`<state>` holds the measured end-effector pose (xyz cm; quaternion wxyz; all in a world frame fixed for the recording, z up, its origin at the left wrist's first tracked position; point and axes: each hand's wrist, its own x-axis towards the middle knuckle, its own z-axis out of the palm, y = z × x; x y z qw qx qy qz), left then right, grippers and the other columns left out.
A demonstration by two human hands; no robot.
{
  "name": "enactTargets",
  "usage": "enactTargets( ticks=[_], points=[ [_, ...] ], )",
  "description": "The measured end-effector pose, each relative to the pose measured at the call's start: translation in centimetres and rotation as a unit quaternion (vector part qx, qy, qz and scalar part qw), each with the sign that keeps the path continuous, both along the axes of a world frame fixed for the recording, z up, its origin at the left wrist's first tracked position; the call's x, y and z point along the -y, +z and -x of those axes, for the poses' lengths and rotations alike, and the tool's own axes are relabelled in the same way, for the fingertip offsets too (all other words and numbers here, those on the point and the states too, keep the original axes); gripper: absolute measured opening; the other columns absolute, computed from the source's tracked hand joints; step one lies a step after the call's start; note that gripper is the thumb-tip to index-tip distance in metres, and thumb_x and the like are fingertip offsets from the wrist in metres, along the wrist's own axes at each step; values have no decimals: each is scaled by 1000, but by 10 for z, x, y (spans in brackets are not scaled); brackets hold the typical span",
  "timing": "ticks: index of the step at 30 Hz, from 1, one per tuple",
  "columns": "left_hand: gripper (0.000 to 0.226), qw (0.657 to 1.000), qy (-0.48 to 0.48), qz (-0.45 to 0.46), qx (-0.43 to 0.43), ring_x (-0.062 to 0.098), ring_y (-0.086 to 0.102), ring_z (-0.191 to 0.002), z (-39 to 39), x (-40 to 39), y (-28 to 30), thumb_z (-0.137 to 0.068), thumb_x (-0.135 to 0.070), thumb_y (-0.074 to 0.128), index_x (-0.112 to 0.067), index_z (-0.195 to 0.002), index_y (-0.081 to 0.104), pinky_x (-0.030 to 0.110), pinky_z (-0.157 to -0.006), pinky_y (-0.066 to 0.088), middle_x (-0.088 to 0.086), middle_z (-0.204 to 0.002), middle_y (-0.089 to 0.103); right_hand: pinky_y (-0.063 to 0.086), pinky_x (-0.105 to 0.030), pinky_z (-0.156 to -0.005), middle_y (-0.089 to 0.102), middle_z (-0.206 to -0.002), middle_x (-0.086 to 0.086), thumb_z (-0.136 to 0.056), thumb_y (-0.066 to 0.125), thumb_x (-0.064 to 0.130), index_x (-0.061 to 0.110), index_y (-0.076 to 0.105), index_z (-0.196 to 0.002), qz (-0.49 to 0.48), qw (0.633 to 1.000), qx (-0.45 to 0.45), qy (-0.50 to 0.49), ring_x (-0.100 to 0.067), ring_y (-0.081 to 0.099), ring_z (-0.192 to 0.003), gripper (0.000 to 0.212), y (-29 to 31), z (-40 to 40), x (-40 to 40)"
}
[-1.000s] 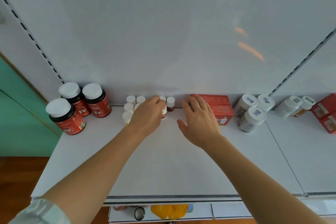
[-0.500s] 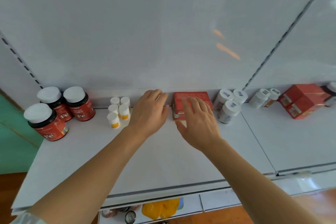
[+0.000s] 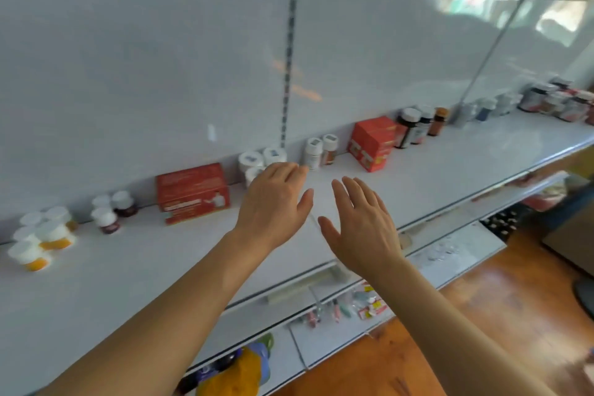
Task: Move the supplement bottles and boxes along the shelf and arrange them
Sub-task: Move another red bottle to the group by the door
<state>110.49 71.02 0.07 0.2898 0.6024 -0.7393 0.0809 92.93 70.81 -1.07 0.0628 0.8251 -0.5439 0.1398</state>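
Both hands reaching in, fingers spread, holding nothing.

Your left hand [image 3: 273, 206] is hovering over the white-capped bottles [image 3: 257, 161] at twelve o'clock; your right hand [image 3: 360, 222] is floating above the shelf [image 3: 128, 267]. Careless sweeping risks toppling those tightly clustered bottles.

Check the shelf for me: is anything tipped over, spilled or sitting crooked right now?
Nothing is tipped or spilled. The one oddity is the red box right of the hands: it sits turned corner-out, while the other red box faces squarely forward. Both hands, left and right, are empty.
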Motion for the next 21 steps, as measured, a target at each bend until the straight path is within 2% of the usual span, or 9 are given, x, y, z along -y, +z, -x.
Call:
enactTargets(
  ticks=[9, 15, 21],
  points=[
    [45, 996, -85, -18, 13, 25, 52, -121, 214, 59, 10, -94, -35, 53, -8, -130, 56, 37, -101, 43, 7, -129, 59, 16, -40, -123, 21, -162, -11, -98, 36, 57, 13, 19, -155, -30, 995, 0, -91, -28, 16, -150, 74, 17, 212, 29],
    [53, 989, -135, -42, 38, 27, 44, -130, 325, 126, 9, -94, -39, 53, -8, -137, 50, 39, -109, 38, 11, -138, 53, 13, -39, -124, 15, -164, -6, -97, 30, 63, 17, 13, -157, -32, 985, 31, -167, -24, 10, -152, 78, 15, 325, 68],
    [54, 981, -189, -41, 36, 24, 41, -135, 434, 210, 5, -97, -41, 48, -11, -142, 45, 36, -114, 33, 9, -145, 48, 9, -37, -122, 14, -164, -7, -97, 34, 61, 15, 13, -157, -31, 974, 2, -223, -25, 9, -152, 78, 16, 425, 131]
  ],
)
